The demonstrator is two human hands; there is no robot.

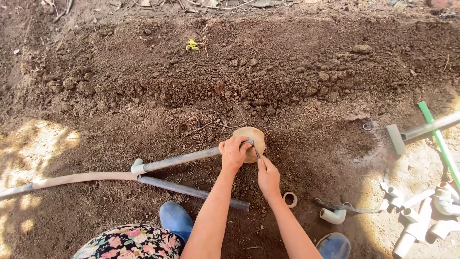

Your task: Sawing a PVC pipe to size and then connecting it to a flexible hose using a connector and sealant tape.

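Left hand (pixel 233 152) was closed around the end of a grey pipe (pixel 182 158), held over the soil (pixel 143 86) just in front of the boots (pixel 176 218). Right hand (pixel 268 176) was closed on a thin dark tool (pixel 257 153), pressed at the pipe end. A tan disc (pixel 254 138) was seen behind both hands. White fittings (pixel 417 211) lay at right.

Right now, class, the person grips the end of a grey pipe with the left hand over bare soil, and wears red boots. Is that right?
Not quite: the boots are blue, not red, as the head view shows. The rest stands: the left hand grips the end of the grey pipe over the bare soil.
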